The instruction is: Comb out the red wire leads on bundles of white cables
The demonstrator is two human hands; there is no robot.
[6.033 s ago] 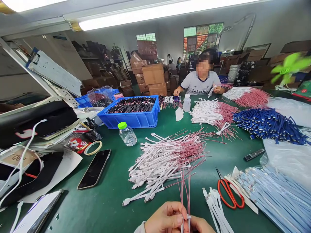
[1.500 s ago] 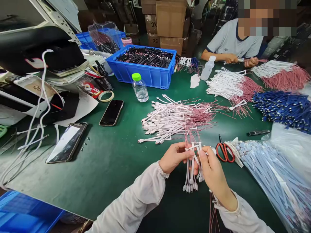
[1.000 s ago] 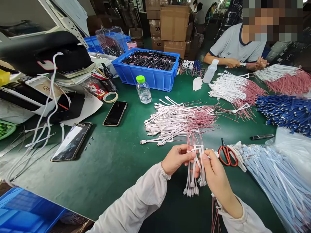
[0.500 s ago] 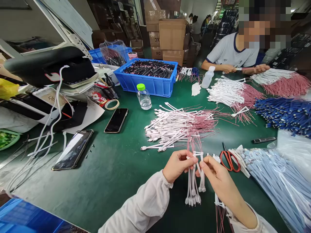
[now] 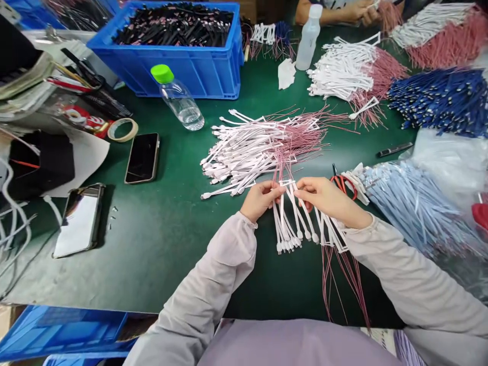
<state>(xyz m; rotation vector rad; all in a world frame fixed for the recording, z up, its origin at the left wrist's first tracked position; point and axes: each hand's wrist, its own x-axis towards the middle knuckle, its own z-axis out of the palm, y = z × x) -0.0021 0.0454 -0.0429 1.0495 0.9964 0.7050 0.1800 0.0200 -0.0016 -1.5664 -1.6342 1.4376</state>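
Gripping hands: the left hand (image 5: 261, 201) and right hand (image 5: 324, 195) nearly meet, their fingers (image 5: 305, 189) closed on white cables (image 5: 292, 218) near the upper tabs.

Cable axis: long, running far to near, slightly fanned, with the plug ends pointing near and hanging over the green bench (image 5: 114, 254).

Pink wires (image 5: 343, 274): a loose hank trails near from the right of the bunch; others seem to rise far toward the pile (image 5: 259, 147).

Risks: those far wires could snag in the pile and drag cables loose if the hands lift or part. A slack pinch could drop cables. The looped handles of the scissors (image 5: 343, 184), just beyond the right hand, could catch stray wires.
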